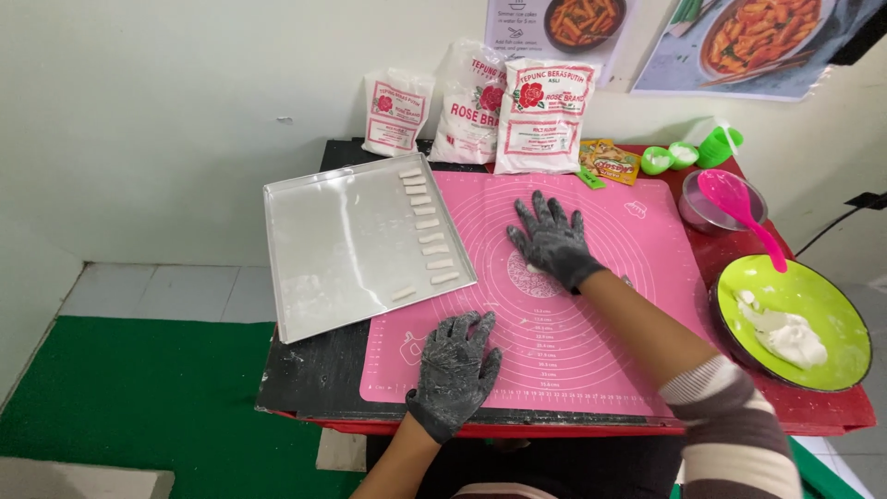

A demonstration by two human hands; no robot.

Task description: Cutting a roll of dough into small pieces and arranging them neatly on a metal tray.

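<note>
On the pink silicone mat (591, 305), your right hand (552, 242) lies flat with fingers spread, pressing a small piece of white dough that barely shows beneath the palm, which looks like a rolling posture rather than a grasp. Your left hand (455, 370) rests open and empty near the mat's front edge, probably to steady it. Both gloves are dusted with flour. The metal tray (323, 259) sits just left of the mat, so finished dough sticks (425, 231) line its right side in a tidy column within easy reach. The remaining dough lump (785, 333) waits in the green bowl (832, 305) at your right.
</note>
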